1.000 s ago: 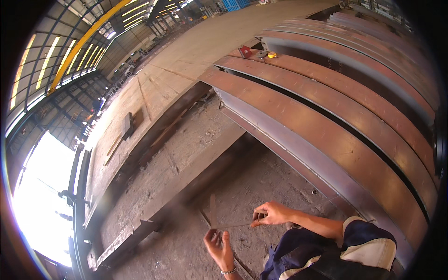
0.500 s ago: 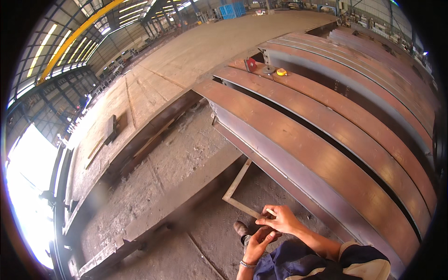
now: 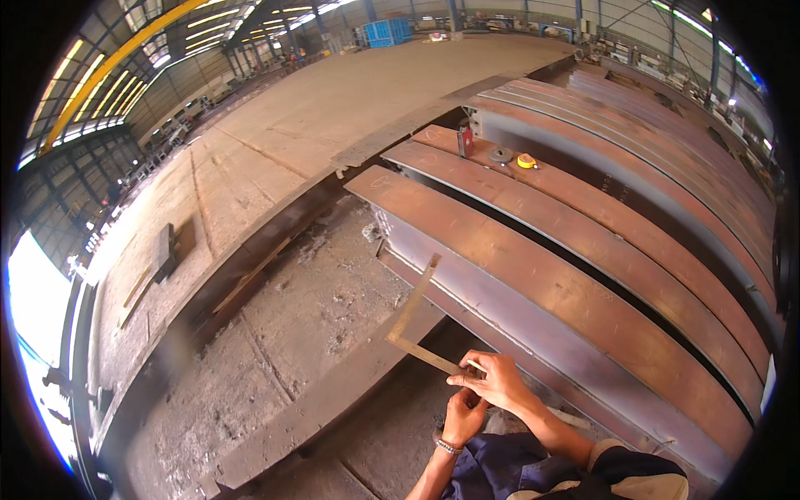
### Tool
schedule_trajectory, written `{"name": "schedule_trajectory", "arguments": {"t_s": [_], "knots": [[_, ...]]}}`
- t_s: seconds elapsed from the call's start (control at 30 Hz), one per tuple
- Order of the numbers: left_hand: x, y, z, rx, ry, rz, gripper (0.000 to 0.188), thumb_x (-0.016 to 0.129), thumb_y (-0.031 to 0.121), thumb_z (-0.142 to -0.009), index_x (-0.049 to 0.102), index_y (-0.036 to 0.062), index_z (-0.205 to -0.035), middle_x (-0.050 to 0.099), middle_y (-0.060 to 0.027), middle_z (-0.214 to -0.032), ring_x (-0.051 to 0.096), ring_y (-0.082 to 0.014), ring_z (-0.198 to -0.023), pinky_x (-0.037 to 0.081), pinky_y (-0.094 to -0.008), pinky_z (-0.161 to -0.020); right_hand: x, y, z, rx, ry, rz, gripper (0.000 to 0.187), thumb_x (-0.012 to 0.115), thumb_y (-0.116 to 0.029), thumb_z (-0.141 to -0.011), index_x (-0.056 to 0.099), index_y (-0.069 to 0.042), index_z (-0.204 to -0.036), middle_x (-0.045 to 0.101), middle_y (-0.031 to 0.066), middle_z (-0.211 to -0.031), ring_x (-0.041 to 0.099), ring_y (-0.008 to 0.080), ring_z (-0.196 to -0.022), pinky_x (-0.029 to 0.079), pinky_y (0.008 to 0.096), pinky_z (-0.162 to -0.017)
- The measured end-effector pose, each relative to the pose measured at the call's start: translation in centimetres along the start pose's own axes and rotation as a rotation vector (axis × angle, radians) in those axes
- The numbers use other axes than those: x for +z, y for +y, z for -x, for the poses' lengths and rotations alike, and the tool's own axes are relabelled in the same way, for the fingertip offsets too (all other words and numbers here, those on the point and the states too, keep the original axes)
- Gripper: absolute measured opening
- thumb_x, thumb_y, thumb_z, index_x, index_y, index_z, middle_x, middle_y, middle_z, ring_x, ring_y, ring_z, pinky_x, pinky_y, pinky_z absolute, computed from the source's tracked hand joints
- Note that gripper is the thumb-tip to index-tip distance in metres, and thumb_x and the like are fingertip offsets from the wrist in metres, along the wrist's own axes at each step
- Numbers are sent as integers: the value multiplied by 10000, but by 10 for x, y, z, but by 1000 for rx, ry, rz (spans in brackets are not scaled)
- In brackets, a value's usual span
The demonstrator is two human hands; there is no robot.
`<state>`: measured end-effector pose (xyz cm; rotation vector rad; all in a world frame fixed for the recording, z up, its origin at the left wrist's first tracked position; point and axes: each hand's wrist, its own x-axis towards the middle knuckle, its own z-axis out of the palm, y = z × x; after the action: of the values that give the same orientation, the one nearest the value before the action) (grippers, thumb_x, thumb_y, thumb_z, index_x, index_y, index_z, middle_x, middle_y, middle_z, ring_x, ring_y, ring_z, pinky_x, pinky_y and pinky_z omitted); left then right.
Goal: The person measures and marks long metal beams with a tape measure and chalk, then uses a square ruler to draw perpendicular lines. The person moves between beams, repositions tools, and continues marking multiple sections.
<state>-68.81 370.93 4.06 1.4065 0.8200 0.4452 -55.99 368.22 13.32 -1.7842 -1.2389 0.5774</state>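
My right hand (image 3: pixel 498 382) is closed around one end of an L-shaped steel square (image 3: pixel 421 355), with a short pale stick (image 3: pixel 477 365), perhaps chalk, between its fingers. The square's other arm points forward, its tip overlapping the side of the nearest steel beam (image 3: pixel 467 221) in view; whether they touch I cannot tell. Just below the right hand, my left hand (image 3: pixel 463 417) has its fingers curled in, a bracelet on the wrist. What it holds, if anything, is hidden. The reddish-brown beam runs from front right to the middle.
More steel beams (image 3: pixel 533 196) lie side by side to the right with narrow gaps. On one stand a yellow tape measure (image 3: pixel 527 161), a round grey disc (image 3: pixel 500 154) and a red block-like tool (image 3: pixel 465 142). A raised metal rail (image 3: pixel 275 425) crosses the dirt floor at left.
The square has risen, its far tip now over the beam's side. My left hand has moved up and its fingers have curled in closer to the right hand. The view has shifted slightly.
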Motion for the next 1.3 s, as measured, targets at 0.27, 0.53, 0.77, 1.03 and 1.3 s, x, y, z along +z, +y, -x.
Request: {"name": "schedule_trajectory", "arguments": {"t_s": [0.27, 0.53, 0.77, 1.03, 1.3], "knots": [[-27, 19, -115, -5, -68, 415, 225, 667, 53, -974, 657, -54, -1172, 732, -110, -1057, 696, -174, -953, 566, -302, -853, -20, 33, -56, 221, 365, 4, 209, 772, -259, -900, 752, -52, -925, 652, 67, -701, 553, 122, -562, 439, 302, -533], [-59, 28, -260, -179, -63, 357, 243, 684, 149, -976, 684, -1, -1167, 736, -84, -1056, 704, -181, -956, 551, -292, -819, -66, 105, -129, 374, 451, 5, 203, 706, -226, -930, 726, -26, -909, 689, 87, -702, 624, 157, -615, 476, 326, -595], [-69, 22, -367, -400, -101, 375, 290, 679, 179, -973, 652, -3, -1198, 720, -104, -1106, 697, -214, -1019, 546, -313, -894, -92, 121, -198, 407, 431, -126, 198, 682, -202, -967, 734, -14, -937, 703, 17, -720, 565, 53, -653, 433, 252, -610], [-85, 25, -414, -525, -224, 342, 364, 678, 183, -980, 593, -15, -1274, 718, -131, -1140, 718, -252, -1026, 572, -359, -929, -113, 134, -225, 476, 467, -32, 207, 682, -212, -960, 730, -13, -931, 697, 28, -728, 581, 73, -677, 440, 260, -636], [-79, 22, -422, -497, -204, 352, 352, 640, 166, -1005, 577, -90, -1239, 713, -178, -1068, 744, -263, -908, 649, -341, -764, -112, 140, -257, 550, 458, 10, 225, 671, -222, -970, 722, -5, -944, 699, 32, -736, 593, 82, -682, 446, 254, -647]]}}
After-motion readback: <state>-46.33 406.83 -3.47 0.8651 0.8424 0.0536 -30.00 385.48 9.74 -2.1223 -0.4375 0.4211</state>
